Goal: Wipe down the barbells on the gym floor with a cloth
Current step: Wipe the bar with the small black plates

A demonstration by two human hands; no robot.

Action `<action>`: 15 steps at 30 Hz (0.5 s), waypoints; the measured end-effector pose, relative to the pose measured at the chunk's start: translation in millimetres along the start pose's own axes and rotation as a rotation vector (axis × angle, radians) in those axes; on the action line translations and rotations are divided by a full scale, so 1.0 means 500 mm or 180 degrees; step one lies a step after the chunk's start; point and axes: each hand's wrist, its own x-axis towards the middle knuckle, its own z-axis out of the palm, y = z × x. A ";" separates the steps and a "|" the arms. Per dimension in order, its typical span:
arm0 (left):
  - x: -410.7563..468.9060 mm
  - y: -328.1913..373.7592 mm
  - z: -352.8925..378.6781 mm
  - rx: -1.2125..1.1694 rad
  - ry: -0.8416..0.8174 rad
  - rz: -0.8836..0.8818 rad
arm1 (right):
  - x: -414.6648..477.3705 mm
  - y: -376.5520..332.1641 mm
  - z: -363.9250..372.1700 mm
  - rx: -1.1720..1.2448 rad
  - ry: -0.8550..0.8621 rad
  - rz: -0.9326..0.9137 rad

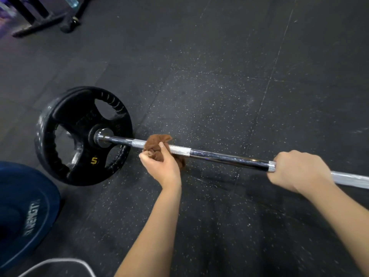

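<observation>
A chrome barbell [223, 156] runs from a black weight plate [65, 136] marked 5 at the left out past the right edge. A brown cloth [154, 143] is bunched around the bar's knurled section near the plate. My left hand [159, 166] grips that cloth against the bar, thumb over the top. My right hand [299, 170] is curled round the bar farther right, at another knurled band. The bar's right end is out of view.
The floor [219, 86] is dark speckled rubber tiles. A blue bumper plate [24, 208] lies at the lower left, with a white cable [60, 262] beside it. A black rack foot [40, 23] stands at the top left.
</observation>
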 end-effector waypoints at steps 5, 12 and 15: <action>0.042 0.005 0.008 -0.0150 0.0287 -0.0017 | 0.002 0.001 0.002 0.0103 0.0058 -0.0061; -0.009 0.017 0.014 -0.0010 0.0116 0.0012 | 0.009 0.007 0.000 0.0172 0.0009 -0.0109; -0.006 0.016 0.013 -0.0025 0.0092 -0.0108 | 0.016 0.010 0.003 0.0133 -0.0057 -0.0103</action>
